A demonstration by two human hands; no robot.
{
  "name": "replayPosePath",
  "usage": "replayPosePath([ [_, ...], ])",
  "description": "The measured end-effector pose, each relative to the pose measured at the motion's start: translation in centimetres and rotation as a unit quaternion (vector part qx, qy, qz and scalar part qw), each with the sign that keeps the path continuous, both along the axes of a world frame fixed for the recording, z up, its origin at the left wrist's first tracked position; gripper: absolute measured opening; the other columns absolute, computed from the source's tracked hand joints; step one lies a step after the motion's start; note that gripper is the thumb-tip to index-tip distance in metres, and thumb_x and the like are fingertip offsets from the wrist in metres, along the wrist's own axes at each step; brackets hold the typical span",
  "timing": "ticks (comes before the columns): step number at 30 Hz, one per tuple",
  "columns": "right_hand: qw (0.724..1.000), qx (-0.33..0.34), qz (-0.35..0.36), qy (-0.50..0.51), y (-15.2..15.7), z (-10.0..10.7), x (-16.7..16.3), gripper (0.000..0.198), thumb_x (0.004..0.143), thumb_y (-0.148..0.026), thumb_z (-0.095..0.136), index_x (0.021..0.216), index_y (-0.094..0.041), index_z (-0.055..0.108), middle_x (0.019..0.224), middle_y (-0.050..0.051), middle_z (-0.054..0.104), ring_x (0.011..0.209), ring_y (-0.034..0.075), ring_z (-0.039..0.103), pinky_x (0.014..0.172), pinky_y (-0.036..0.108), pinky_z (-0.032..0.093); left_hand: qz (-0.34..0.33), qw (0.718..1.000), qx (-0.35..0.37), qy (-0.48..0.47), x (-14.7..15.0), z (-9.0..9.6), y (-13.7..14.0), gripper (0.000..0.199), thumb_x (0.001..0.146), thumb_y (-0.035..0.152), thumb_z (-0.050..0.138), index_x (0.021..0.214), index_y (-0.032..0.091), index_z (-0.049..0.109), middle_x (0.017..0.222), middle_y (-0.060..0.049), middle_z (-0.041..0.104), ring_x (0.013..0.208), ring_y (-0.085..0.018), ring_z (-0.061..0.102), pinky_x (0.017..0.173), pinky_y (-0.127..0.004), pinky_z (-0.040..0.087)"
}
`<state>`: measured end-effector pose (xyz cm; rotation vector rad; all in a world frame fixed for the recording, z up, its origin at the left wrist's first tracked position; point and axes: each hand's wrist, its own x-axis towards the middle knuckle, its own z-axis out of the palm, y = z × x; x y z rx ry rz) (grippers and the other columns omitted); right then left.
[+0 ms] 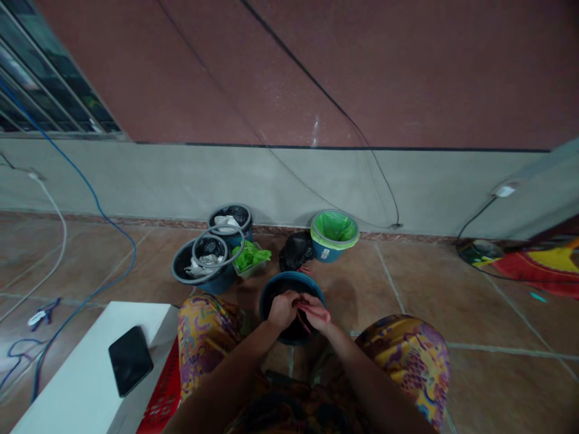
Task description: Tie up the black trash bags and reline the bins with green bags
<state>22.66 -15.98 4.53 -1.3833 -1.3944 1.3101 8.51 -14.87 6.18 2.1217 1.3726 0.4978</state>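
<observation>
Holding a thin pinkish-red item (319, 312) between them, the left hand (283, 308) and right hand (313, 306) meet over a dark bucket with a blue rim (293, 275), set on a brown tiled floor (493, 325) between the seated person's knees in yellow patterned cloth. The fingers of both hands are closed on the item, which lies along the right hand, above the bucket's opening; their exact grip is too small to make out.

Just beyond the bucket sits a black plastic bag (295, 250), beside a blue bin with a bright green liner (329, 253) near the wall. To the left are a front bucket (223, 281) and a back bucket (248, 230), both containing black and white plastic, with a grey ring (194, 248) tilted across the front one. Bright green material fills a small pale container (251, 272) beside them. Nearer, a dark phone-like device (131, 361) rests on a white box (67, 377), next to a red crate (160, 392).
</observation>
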Motion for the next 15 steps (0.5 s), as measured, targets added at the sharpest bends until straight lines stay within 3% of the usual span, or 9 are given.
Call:
replayPosePath([
  [8, 0.999, -0.032, -0.02, 0.037, 0.2, -1.0, -0.5, 0.015, 0.068, -0.03, 0.057, 0.074, -0.022, 0.068, 0.08, 0.003, 0.071, 0.08, 0.02, 0.063, 0.084, 0.036, 0.048, 0.093, 0.995, -0.019, -0.007, 0.7, -1.9, -0.8, 0.018, 0.09, 0.017, 0.043, 0.097, 0.02, 0.06, 0.099, -0.006, 0.063, 0.086, -0.016, 0.062, 0.078, -0.026, 0.047],
  [15, 0.995, -0.084, -0.038, 0.049, -0.3, -0.4, -0.4, 0.022, 0.067, -0.036, 0.065, 0.076, -0.018, 0.071, 0.071, 0.003, 0.069, 0.069, 0.018, 0.06, 0.069, 0.031, 0.047, 0.142, 0.983, -0.014, -0.114, 0.2, -2.8, -0.8, 0.012, 0.08, 0.009, 0.049, 0.076, 0.019, 0.056, 0.075, 0.0, 0.059, 0.073, -0.013, 0.056, 0.07, -0.024, 0.043],
])
